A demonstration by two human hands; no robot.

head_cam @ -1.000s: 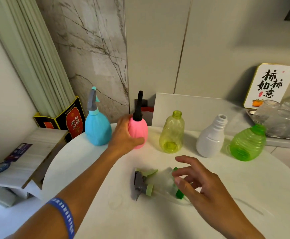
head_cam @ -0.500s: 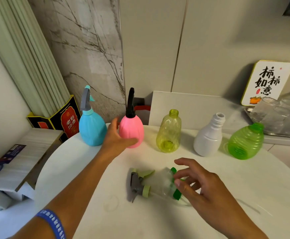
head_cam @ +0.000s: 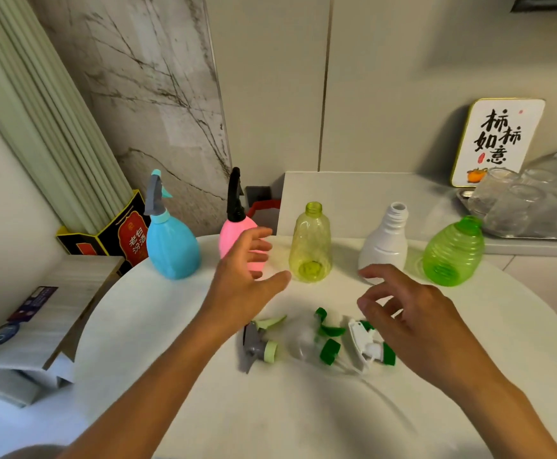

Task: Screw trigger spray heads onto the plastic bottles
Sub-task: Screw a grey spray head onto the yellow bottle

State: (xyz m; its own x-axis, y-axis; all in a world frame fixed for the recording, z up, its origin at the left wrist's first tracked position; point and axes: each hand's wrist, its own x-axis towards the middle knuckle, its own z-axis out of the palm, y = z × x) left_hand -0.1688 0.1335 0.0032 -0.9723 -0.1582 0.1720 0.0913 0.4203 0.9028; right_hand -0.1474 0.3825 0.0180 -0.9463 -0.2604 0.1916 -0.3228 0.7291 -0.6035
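Note:
Five bottles stand in a row at the back of the round white table (head_cam: pixel 303 415). The blue bottle (head_cam: pixel 172 250) wears a grey spray head and the pink bottle (head_cam: pixel 237 240) a black one. The yellow-green bottle (head_cam: pixel 310 246), the white bottle (head_cam: pixel 384 243) and the green ribbed bottle (head_cam: pixel 453 251) have bare necks. Loose spray heads lie in front: a grey one with a pale green collar (head_cam: pixel 259 342), a green one (head_cam: pixel 328 336) and a white-and-green one (head_cam: pixel 368 342). My left hand (head_cam: pixel 242 286) hovers open in front of the pink bottle. My right hand (head_cam: pixel 413 323) hovers open over the white-and-green head.
A cardboard box (head_cam: pixel 32 323) and a black-and-red carton (head_cam: pixel 118 233) holding pale slats stand to the left of the table. A framed sign (head_cam: pixel 496 142) and a tray of clear glasses (head_cam: pixel 529 200) sit on the ledge at the back right.
My left hand has let go of the pink bottle and pulled back toward me. My right hand has lifted off the loose spray heads and shifted right.

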